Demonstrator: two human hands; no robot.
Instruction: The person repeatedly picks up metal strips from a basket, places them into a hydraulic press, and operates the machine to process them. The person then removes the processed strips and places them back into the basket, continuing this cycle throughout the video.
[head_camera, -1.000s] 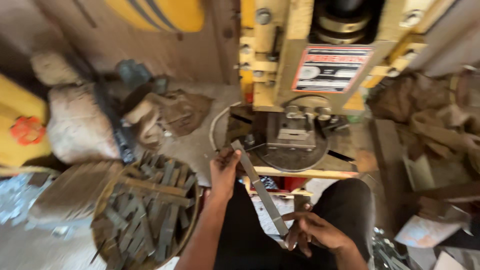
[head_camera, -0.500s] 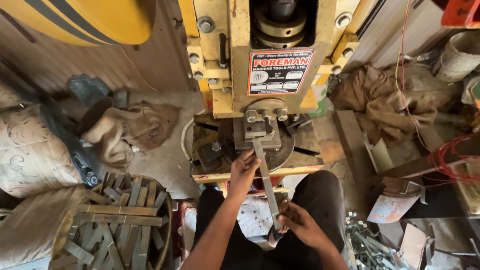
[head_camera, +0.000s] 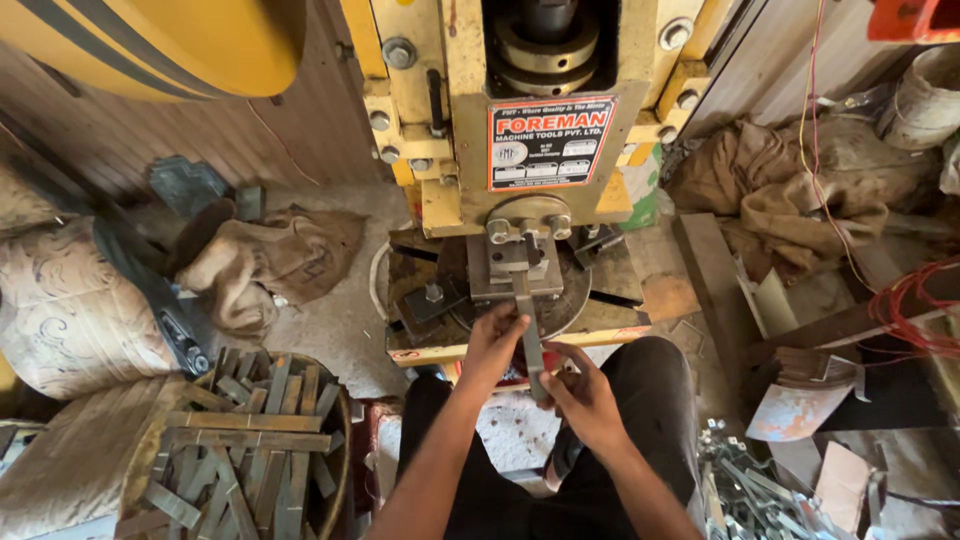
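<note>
Since the earlier frames both our hands have pushed forward, and the flat metal strip that was angled across our lap now runs straight in, its far end under the die block of the yellow press.

Left hand: fingers narrow, pinched on the strip's upper part, just short of the die. Right hand: fingers curled around the strip's near end, close to our knees. So both hands hold the same strip, and it lies from the front edge of the press bed in to the middle of the round bolster plate.

Step in hand, as we judge it: feeding and lining up the strip under the punch. The next move would call for the strip to be seated square against the die, and for our left fingers to stay out from under the ram, since they are very near it.

Outward: basket of cut metal strips on the floor at our left, touching a patterned sack; a crumpled brown cloth beyond it. Right side: a heap of small shiny metal pieces near our right leg, more sacking and red wire farther back.

Also changed: the view sits closer to the press, and its label plate is bigger in frame.
</note>
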